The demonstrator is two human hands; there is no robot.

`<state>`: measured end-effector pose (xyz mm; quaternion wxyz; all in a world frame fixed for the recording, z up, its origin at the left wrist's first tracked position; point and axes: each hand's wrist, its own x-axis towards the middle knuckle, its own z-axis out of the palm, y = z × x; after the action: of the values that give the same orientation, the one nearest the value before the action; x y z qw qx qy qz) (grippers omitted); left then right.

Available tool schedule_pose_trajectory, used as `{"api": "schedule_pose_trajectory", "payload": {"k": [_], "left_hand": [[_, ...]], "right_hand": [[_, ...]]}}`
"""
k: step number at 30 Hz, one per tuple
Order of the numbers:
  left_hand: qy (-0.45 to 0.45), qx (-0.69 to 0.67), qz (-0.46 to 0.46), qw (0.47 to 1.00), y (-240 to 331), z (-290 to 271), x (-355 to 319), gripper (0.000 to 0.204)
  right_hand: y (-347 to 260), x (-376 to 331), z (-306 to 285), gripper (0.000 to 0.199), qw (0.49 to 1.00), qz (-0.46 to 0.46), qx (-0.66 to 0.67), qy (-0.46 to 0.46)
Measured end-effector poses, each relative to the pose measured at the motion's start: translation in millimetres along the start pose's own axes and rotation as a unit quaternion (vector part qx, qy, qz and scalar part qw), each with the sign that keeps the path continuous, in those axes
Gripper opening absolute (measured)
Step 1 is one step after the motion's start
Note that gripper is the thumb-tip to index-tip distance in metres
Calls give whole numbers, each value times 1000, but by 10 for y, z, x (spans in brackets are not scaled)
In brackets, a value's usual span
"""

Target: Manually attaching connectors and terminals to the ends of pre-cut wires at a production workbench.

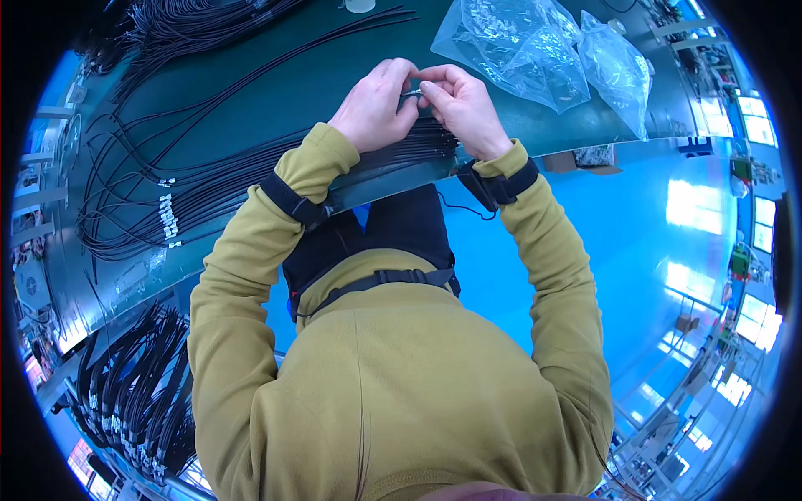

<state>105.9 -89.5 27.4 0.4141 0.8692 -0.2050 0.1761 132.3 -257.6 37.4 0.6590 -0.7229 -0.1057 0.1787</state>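
Over the table, my left hand (378,107) and my right hand (469,110) meet fingertip to fingertip. Both are closed in a pinch around a small silvery metal piece (412,93), partly covered by my fingers. Its exact kind is too small to make out. Just below my hands lies a long row of thin black cables (276,163), their ends lined up under my right hand. At the left the cables bend round in loops, with white tags or connectors (168,219) on them.
Two clear plastic bags (518,54) of small parts lie at the far right of the green table (334,63). More black cables (188,25) are heaped at the far left. Below the table's left end hang bundled cables (138,376). An open cardboard box (561,163) stands beyond the right edge.
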Motion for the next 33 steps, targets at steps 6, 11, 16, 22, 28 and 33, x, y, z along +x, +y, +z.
{"api": "schedule_pose_trajectory", "payload": {"k": [6,11,16,22,28,33], "left_hand": [[13,22,23,999,-2,-31,26,15],[37,30,50,998,-30,-4,26,11],[-2,8,31,999,-70,-23,-1,10],[-90,140,2,986,-478,-731,-301,8],[-156,333,-59,928,-926,-1993,-1012,10],[-167,405,-119,891,-1129,-2588,-1486,9]], "right_hand": [[-27,-8,-89,13,993,62,94,-34],[-3,-9,-89,12,993,59,92,-38],[32,32,-96,11,999,9,19,-50],[150,121,-427,16,994,65,-85,36],[355,149,-503,20,945,-41,-324,16],[304,149,-456,16,914,-88,-396,-20]]}}
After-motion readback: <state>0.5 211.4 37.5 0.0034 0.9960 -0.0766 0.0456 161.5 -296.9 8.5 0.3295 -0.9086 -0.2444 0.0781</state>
